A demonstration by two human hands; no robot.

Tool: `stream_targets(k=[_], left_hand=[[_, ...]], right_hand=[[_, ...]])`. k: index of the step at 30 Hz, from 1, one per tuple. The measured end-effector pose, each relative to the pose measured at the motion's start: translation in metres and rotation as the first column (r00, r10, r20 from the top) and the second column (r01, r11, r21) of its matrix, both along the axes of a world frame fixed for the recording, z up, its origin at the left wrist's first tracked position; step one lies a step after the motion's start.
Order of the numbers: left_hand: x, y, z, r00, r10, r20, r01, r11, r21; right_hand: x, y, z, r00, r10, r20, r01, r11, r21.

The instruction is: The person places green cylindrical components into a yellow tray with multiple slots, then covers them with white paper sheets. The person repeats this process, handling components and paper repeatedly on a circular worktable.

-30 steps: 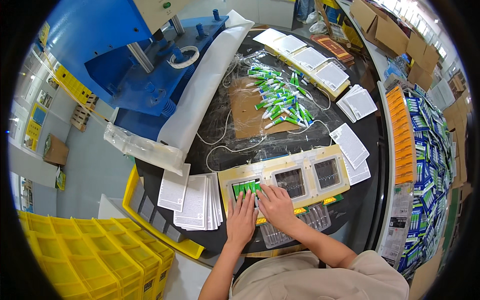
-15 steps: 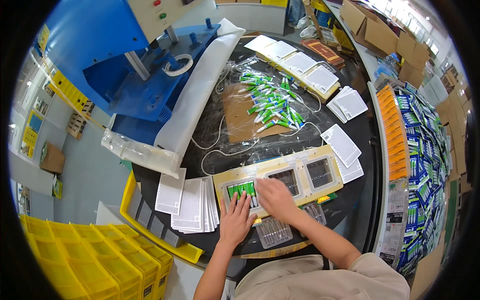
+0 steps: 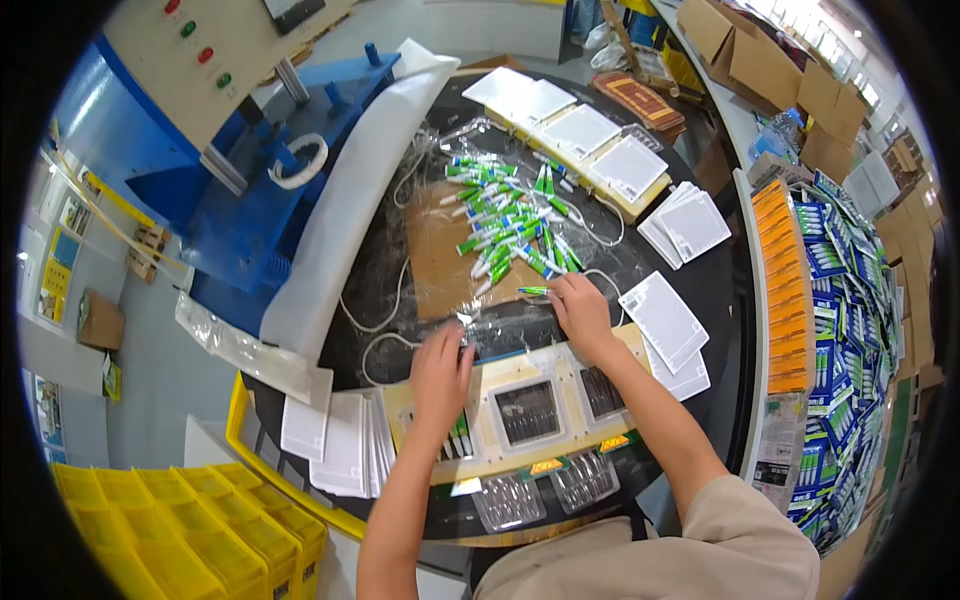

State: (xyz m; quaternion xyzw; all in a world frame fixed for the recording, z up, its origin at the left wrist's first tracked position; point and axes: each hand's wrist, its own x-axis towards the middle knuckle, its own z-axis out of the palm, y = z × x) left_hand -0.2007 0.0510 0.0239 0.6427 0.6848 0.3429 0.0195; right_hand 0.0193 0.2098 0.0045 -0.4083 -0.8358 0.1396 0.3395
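My right hand reaches past the far edge of a long cream fixture. Its fingertips pinch a small green-and-white tube beside the loose pile. My left hand is over the fixture's left end, fingers stretched forward and thumb apart, slightly blurred; I see nothing held in it. Beneath it, the left window holds several tubes, partly hidden. The middle window has a clear ribbed blister tray; my right forearm partly covers the right one. Beyond lies a heap of green-and-white tubes on brown cardboard.
Stacks of white cards flank the fixture, with more cards at right. Clear blisters lie along its near side. A second fixture bears cards. A blue press stands left, yellow crates lower left, packed blister cards right.
Both hands have moved forward from the left window. My right hand has gone to the pile and taken a tube; my left has lifted off the tubes. The view has shifted.
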Motion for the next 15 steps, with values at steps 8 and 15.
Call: stream_targets(k=[8, 15], left_hand=[[0.007, 0.116, -0.034, 0.937, -0.021, -0.349, -0.038, 0.986, -0.162], [0.007, 0.052, -0.014, 0.988, 0.107, 0.113, -0.109, 0.994, 0.019]], right_hand=[[0.041, -0.159, 0.036, 0.914, 0.405, 0.022, -0.402, 0.897, 0.183], [0.021, -0.175, 0.014, 0.917, 0.388, 0.089, -0.398, 0.903, 0.163]])
